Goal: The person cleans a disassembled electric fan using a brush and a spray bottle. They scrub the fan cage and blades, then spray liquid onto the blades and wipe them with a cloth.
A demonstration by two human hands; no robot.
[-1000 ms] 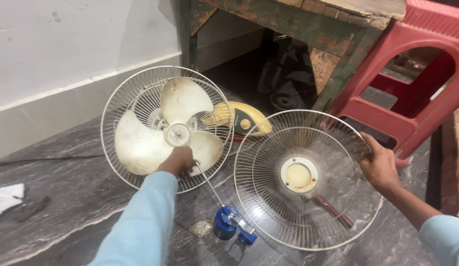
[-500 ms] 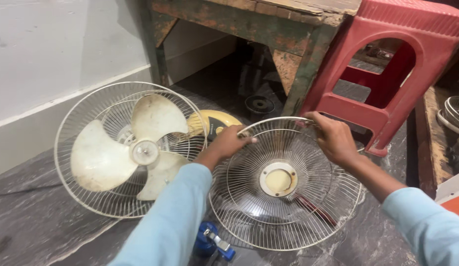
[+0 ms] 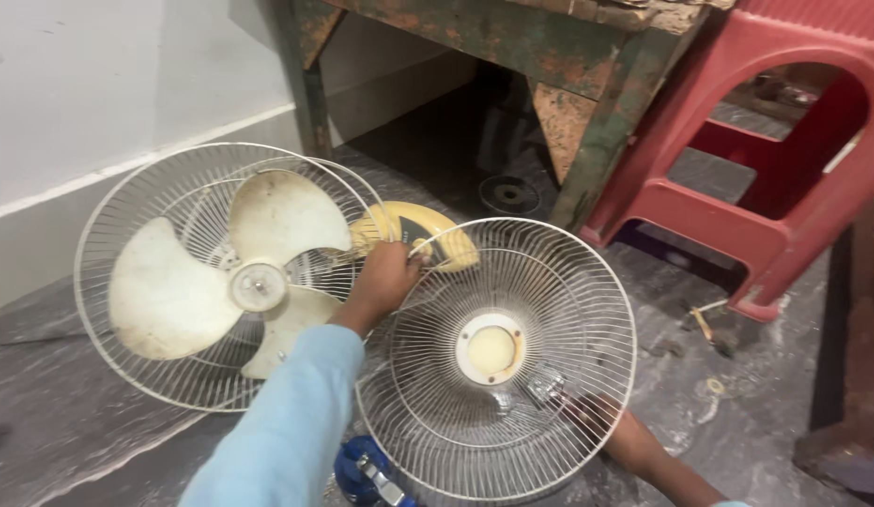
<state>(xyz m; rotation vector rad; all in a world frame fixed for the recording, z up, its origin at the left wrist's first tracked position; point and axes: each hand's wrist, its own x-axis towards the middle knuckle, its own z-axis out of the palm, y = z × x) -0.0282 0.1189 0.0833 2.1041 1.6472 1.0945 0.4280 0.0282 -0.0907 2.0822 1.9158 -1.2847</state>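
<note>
- Since the earlier frames, the left hand (image 3: 385,280) has left the hub of the fan blade and now grips the top rim of the loose front grille (image 3: 498,361); the right hand (image 3: 617,434) has gone from the upper rim down behind the lower right part.
- Left fingers are clamped on the wire rim. For the right fingers, seen only through the wires, I cannot tell if they are closed.
- This round grille with a cream centre disc is held tilted above the stone floor (image 3: 61,432), its left edge overlapping the rear guard (image 3: 155,197), where the three-lobed cream blade (image 3: 226,282) sits.
- To handle it well, I judge both hands should keep opposite points of the rim, so the thin wires do not bend or twist.
- Room is tight: the green wooden bench (image 3: 587,141) leg and the red plastic stool (image 3: 766,188) stand close behind, the white wall (image 3: 99,84) is at left, a blue tool (image 3: 362,469) lies below. Open floor remains at right.
</note>
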